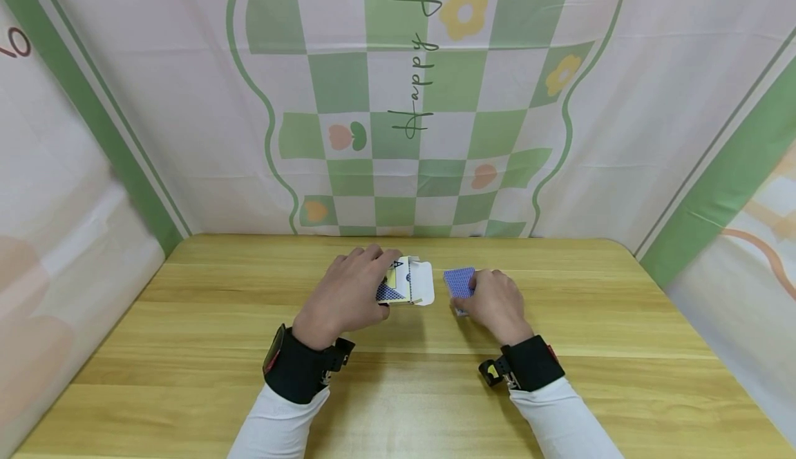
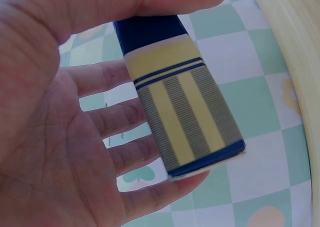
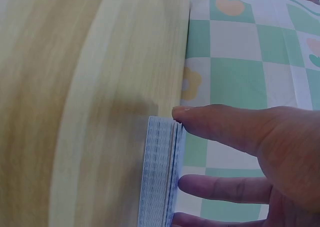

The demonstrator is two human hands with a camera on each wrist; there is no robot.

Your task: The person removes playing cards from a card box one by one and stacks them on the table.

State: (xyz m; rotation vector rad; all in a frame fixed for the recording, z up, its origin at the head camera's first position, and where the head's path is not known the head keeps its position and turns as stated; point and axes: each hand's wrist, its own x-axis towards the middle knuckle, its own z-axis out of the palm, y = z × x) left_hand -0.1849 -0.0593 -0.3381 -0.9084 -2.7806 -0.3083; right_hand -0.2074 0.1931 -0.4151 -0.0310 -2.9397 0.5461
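Note:
My left hand (image 1: 348, 293) grips a playing card box (image 1: 392, 286) between thumb and fingers, above the table. The box's white end flap (image 1: 423, 283) is folded out, toward the right. In the left wrist view, the card box (image 2: 182, 112) shows a narrow side with blue and yellow stripes. To its right, a deck of blue-backed playing cards (image 1: 459, 280) lies on the table. My right hand (image 1: 497, 303) rests its fairly straight thumb and fingertips on the deck. The stacked edges of the card deck (image 3: 160, 172) face the right wrist camera.
The wooden table (image 1: 205, 348) runs under both hands. A white and green checkered cloth (image 1: 398, 134) hangs behind its far edge, and printed cloth hangs along the left and right sides. Black bands with small cameras sit on both wrists.

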